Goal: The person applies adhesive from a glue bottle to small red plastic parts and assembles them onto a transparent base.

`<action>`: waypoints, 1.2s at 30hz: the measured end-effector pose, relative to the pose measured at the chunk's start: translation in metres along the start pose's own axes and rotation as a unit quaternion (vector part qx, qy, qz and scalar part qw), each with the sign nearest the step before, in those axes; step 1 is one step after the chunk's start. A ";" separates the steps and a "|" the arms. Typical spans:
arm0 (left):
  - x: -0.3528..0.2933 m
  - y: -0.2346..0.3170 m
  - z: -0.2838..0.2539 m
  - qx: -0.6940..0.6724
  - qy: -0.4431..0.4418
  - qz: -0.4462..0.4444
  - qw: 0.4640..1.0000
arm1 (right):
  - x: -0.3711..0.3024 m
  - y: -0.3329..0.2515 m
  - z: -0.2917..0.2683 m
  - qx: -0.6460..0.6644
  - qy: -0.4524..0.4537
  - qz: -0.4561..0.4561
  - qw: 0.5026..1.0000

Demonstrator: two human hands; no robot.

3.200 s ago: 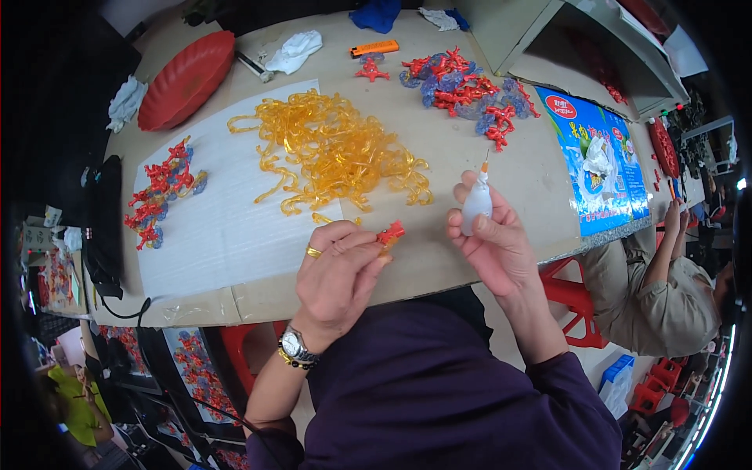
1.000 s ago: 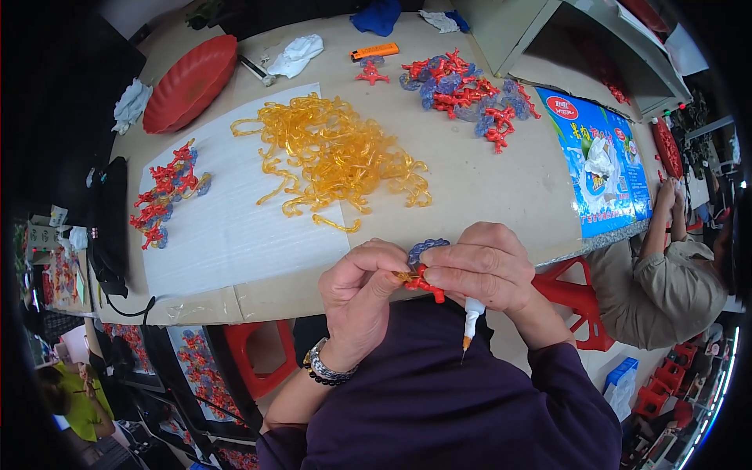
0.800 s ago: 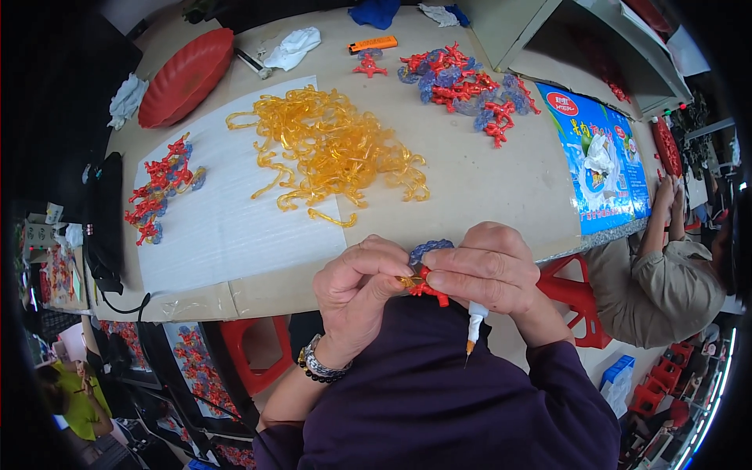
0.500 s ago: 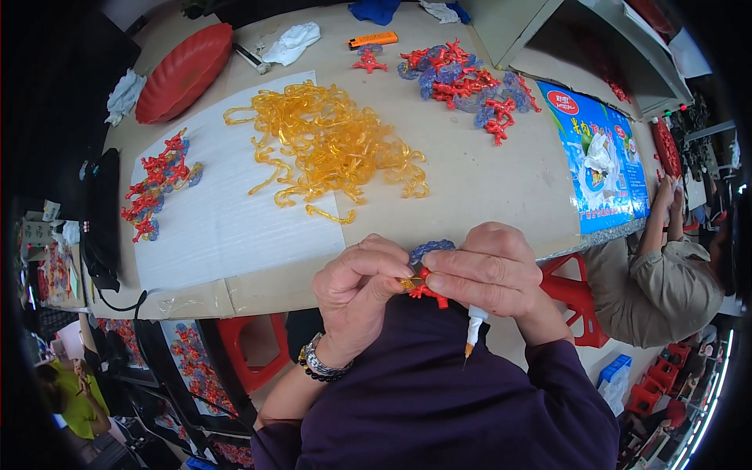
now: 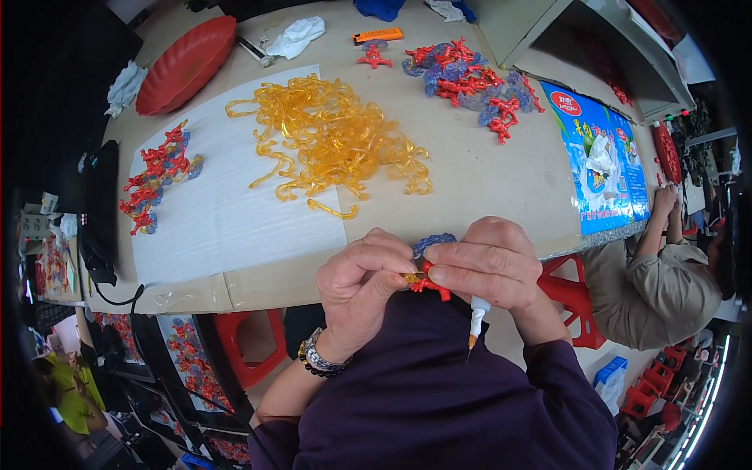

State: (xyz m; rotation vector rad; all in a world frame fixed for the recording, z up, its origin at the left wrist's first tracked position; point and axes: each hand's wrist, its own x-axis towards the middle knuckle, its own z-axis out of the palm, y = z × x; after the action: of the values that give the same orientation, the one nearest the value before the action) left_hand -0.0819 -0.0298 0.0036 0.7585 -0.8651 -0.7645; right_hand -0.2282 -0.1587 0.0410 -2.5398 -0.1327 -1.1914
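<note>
My left hand (image 5: 359, 278) pinches a small amber translucent piece (image 5: 410, 278) between thumb and fingertips, against a red plastic figure (image 5: 440, 291). My right hand (image 5: 493, 266) grips that figure from the other side; a purple-blue translucent part (image 5: 433, 242) rises above the fingers. Tucked in the same hand is a white needle-tipped tube (image 5: 477, 315), its tip pointing down toward my lap. The fingers hide most of the figure. Beyond my hands, a heap of curly amber plastic strips (image 5: 329, 137) lies partly on a white sheet (image 5: 211, 235).
Red-and-purple figures form one cluster (image 5: 160, 180) at the left and another (image 5: 470, 78) at the back right. A red oval dish (image 5: 186, 66), orange utility knife (image 5: 377, 35), blue printed sheet (image 5: 599, 164) and grey shelf box (image 5: 580, 39) surround them. A co-worker (image 5: 654, 290) sits at right.
Both hands keep their hold and have barely moved. The figure is slightly tilted, showing a little more of its red part below the fingers. The view has shifted slightly.
</note>
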 end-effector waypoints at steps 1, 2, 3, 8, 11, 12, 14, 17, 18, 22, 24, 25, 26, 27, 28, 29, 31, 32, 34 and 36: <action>0.000 0.000 0.000 0.000 -0.001 0.003 1.000 | 0.000 0.000 0.000 0.000 0.001 -0.001 1.000; 0.001 0.000 0.000 0.000 0.000 0.004 1.000 | 0.001 0.000 0.001 0.000 0.003 -0.003 1.000; 0.001 -0.001 -0.001 0.002 -0.003 0.007 1.000 | 0.001 0.000 0.001 0.001 0.002 -0.004 1.000; -0.001 -0.002 0.000 -0.010 0.003 0.008 1.000 | 0.001 0.000 0.001 -0.006 0.003 -0.011 1.000; -0.001 -0.001 0.000 0.001 0.004 0.004 1.000 | 0.000 0.000 0.001 -0.003 0.000 -0.006 1.000; 0.000 -0.001 -0.001 0.011 -0.001 0.007 1.000 | 0.000 0.000 0.001 -0.002 0.000 -0.005 1.000; 0.002 -0.001 -0.004 0.020 -0.006 0.011 1.000 | -0.002 0.001 0.001 0.004 -0.003 -0.003 1.000; 0.008 0.006 -0.008 0.094 -0.037 0.049 0.994 | -0.002 0.001 0.002 0.005 0.002 -0.002 1.000; 0.009 0.007 -0.008 0.125 -0.042 0.065 0.989 | -0.002 0.001 0.004 0.005 0.002 -0.002 1.000; 0.010 0.012 -0.007 0.184 -0.040 0.092 0.978 | -0.001 0.004 0.010 0.039 0.035 0.022 0.998; 0.007 0.011 -0.005 0.175 -0.024 0.085 0.981 | -0.002 0.006 0.013 0.052 0.045 0.035 0.997; 0.005 0.009 -0.004 0.168 -0.007 0.077 0.983 | -0.002 0.007 0.014 0.059 0.051 0.039 0.996; 0.002 0.007 -0.003 0.167 -0.007 0.077 0.983 | -0.002 0.008 0.015 0.068 0.056 0.043 0.995; -0.001 0.004 -0.001 0.152 0.015 0.071 0.986 | -0.002 0.008 0.016 0.067 0.056 0.043 0.995; -0.003 0.003 0.001 0.136 0.037 0.064 0.988 | -0.002 0.007 0.017 0.065 0.060 0.040 0.995; -0.005 0.003 0.003 0.137 0.037 0.064 0.988 | -0.003 0.008 0.018 0.063 0.064 0.037 0.995; -0.007 0.004 0.006 0.117 0.074 0.041 0.990 | -0.003 0.007 0.017 0.070 0.057 0.041 0.995; -0.007 0.004 0.006 0.116 0.073 0.041 0.990 | -0.003 0.006 0.017 0.074 0.050 0.046 0.995; -0.007 0.004 0.007 0.120 0.078 0.038 0.989 | -0.003 0.009 0.017 0.071 0.058 0.044 0.995; -0.005 0.001 0.004 0.132 0.056 0.049 0.989 | -0.004 0.010 0.018 0.067 0.064 0.042 0.995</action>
State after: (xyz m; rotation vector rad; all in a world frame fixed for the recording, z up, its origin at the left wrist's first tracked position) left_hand -0.0870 -0.0263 0.0046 0.9762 -0.9043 -0.5210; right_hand -0.2152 -0.1618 0.0246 -2.3229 -0.0727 -1.2643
